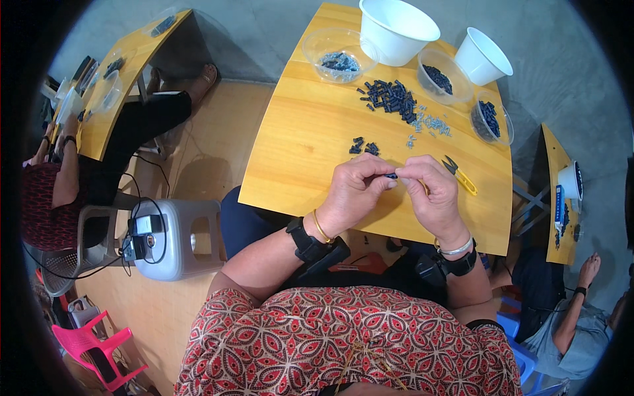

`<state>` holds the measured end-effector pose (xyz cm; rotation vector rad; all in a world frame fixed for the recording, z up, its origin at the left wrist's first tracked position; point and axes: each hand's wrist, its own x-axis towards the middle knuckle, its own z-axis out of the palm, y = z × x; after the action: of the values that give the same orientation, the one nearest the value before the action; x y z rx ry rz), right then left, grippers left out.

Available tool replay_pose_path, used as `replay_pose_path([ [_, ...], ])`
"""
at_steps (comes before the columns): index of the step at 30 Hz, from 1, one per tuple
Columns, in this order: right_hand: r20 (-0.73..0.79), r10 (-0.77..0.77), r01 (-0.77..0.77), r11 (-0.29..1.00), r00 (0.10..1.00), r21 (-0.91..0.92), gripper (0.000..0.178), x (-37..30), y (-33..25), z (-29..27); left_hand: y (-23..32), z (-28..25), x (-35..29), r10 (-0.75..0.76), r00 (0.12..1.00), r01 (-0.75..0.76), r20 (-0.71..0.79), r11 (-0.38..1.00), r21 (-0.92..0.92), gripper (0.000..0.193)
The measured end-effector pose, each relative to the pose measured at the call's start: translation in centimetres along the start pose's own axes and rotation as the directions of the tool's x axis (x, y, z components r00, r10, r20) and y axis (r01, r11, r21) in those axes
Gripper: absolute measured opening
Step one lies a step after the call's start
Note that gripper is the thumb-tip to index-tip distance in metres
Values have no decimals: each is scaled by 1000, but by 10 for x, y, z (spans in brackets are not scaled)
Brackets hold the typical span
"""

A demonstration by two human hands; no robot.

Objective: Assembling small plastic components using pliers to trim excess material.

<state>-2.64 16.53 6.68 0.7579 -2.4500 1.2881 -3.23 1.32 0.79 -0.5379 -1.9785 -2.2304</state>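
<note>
Above the near edge of the wooden table, my left hand (355, 191) and my right hand (432, 195) meet with their fingertips pinched on a small dark plastic piece (391, 175). Fingers cover most of it, so its full shape is hidden. Just beyond my left hand lies a small cluster of black plastic parts (364, 146). Farther off is a larger pile of black plastic parts (389, 98), with small clear or silvery pieces (432, 124) scattered at its right. Yellow-handled thread snips (461, 175) rest beside my right hand, blades pointing away from me.
Along the far side of the table (290, 138) stand a clear bowl of silvery pieces (314, 56), two white tubs (399, 33) (482, 56), and two clear bowls of dark parts (456, 92) (505, 132). A grey stool (178, 231) stands left. Other people sit at tables on both sides.
</note>
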Motion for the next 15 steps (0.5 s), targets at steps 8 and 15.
replay_pose_path([
  [8,-2,7,-7,1000,1000,-1,16,-3,-6,4,-1,2,-2,28,1000,-28,-3,997,73,12],
  [15,-34,-59,53,989,998,-135,20,-7,-8,3,-4,3,-4,28,999,-30,19,994,101,9],
])
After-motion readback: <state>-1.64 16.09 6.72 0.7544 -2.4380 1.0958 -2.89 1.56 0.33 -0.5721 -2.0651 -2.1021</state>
